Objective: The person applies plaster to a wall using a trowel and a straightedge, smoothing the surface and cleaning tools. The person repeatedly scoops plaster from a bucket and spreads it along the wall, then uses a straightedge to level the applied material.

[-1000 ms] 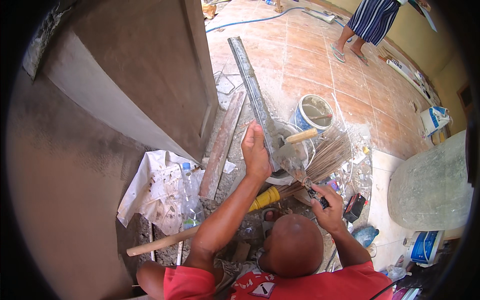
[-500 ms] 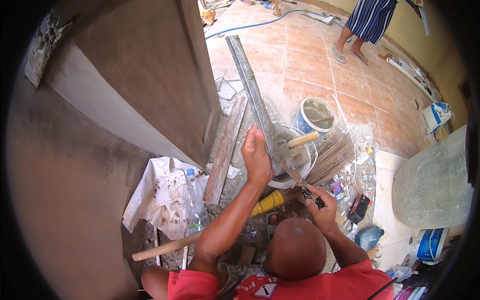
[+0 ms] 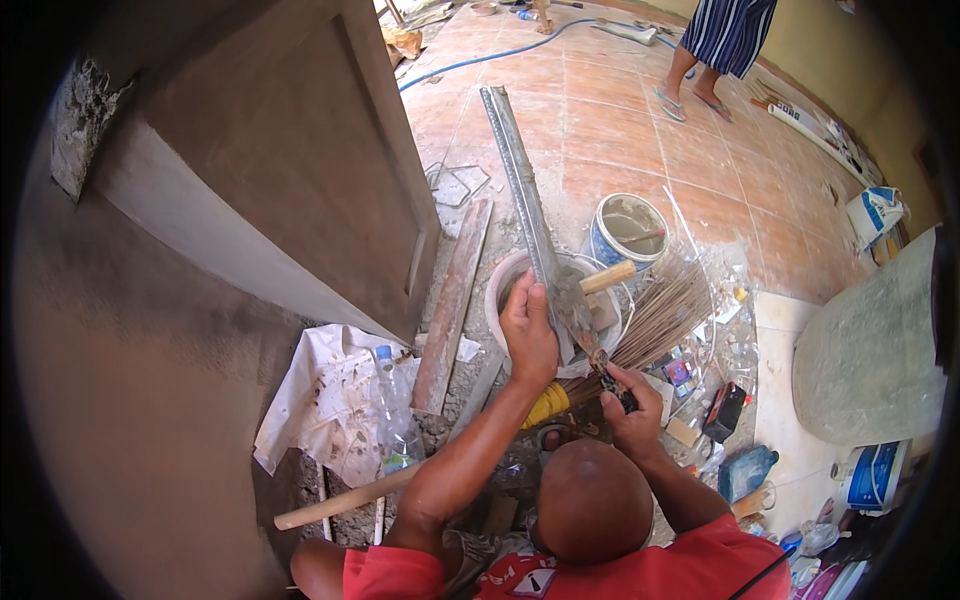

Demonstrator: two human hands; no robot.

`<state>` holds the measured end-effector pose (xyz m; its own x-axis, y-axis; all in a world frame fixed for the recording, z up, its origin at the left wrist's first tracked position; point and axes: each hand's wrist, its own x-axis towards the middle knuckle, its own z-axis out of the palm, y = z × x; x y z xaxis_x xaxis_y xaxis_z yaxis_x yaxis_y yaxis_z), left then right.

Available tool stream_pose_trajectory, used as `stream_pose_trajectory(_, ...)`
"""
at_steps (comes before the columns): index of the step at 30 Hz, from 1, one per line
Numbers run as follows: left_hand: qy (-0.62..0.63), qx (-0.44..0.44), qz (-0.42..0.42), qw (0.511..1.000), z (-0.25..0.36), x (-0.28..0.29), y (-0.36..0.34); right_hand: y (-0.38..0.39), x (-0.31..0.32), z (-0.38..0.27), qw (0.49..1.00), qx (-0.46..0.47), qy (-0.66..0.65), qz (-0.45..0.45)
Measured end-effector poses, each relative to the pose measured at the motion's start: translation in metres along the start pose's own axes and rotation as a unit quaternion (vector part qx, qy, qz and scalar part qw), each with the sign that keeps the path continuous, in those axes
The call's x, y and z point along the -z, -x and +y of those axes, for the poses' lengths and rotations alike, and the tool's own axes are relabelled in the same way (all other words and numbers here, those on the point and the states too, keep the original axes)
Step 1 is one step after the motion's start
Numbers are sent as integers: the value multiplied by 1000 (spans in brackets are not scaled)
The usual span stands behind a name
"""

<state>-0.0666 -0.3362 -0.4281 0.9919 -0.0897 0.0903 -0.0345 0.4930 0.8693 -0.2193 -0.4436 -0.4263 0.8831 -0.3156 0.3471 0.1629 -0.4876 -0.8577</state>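
My left hand (image 3: 528, 335) is wrapped around the lower part of a long grey metal bar (image 3: 522, 180) smeared with mortar; the bar slants up and away over a white bucket (image 3: 498, 300). In my right hand (image 3: 637, 408) is the dark handle of a small trowel (image 3: 597, 358), its neck rusty and its blade mortar-covered. The blade lies against or very close to the bar's lower end. A wooden tool handle (image 3: 607, 277) juts from the bucket just beyond the trowel. My bent knee (image 3: 594, 500) sits between my forearms.
A blue-and-white pail (image 3: 630, 228) and a stick broom (image 3: 655, 315) lie beyond my right hand. To the left are a wooden plank (image 3: 453, 310), plastic bottle (image 3: 393, 400), stained sheet (image 3: 325, 400) and brown panel (image 3: 300, 130). A large tub (image 3: 865, 350) stands right; a person (image 3: 725, 45) stands farther off.
The metal bar has swung upright a little, its far end moving right and lower in view. My left hand has shifted slightly right and down. The trowel stays close to the bar.
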Motion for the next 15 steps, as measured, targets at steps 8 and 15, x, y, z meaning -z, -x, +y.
stream_pose_trajectory(8, -32, 0, -19, 999, -4, -3, 15, -1, -7, 2, 999, -30, -34, 16)
stream_pose_trajectory(15, -65, -29, -52, 996, -10, 1, 22, -12, -12, 1, 997, -1, -55, 59)
